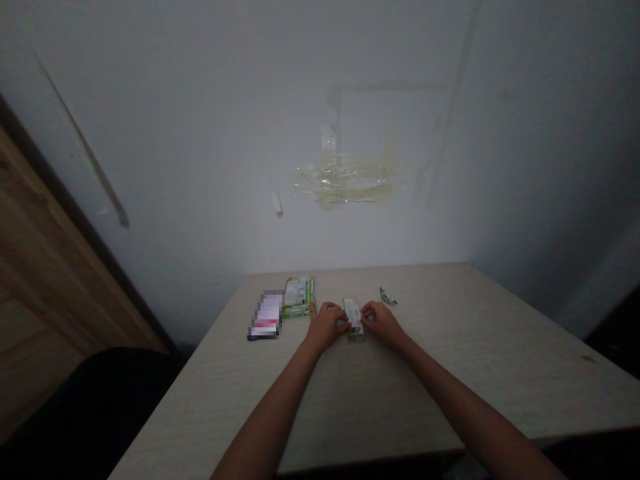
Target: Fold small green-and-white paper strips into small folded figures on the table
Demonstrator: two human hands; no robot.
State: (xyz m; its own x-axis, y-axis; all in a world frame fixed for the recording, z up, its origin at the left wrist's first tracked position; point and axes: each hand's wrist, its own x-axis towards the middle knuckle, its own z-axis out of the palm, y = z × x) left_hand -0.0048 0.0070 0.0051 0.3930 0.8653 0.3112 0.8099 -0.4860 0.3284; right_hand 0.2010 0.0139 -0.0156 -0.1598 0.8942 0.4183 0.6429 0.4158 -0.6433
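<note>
A small white-and-green box-like packet lies on the table, its printed side facing up. My left hand is at its left edge, fingers curled and thumb against the side. From the other side, my right hand pinches the packet's right edge with bent fingers. Just left of my left hand are flat green-and-white printed sachets. A small crumpled green-and-white wrapper piece rests beyond my right hand.
A phone-like dark-edged object, its face pixelated, lies at the table's left. The pale wooden table meets a wall with peeling tape. A dark rounded shape stands by the table's left edge, near wooden boards.
</note>
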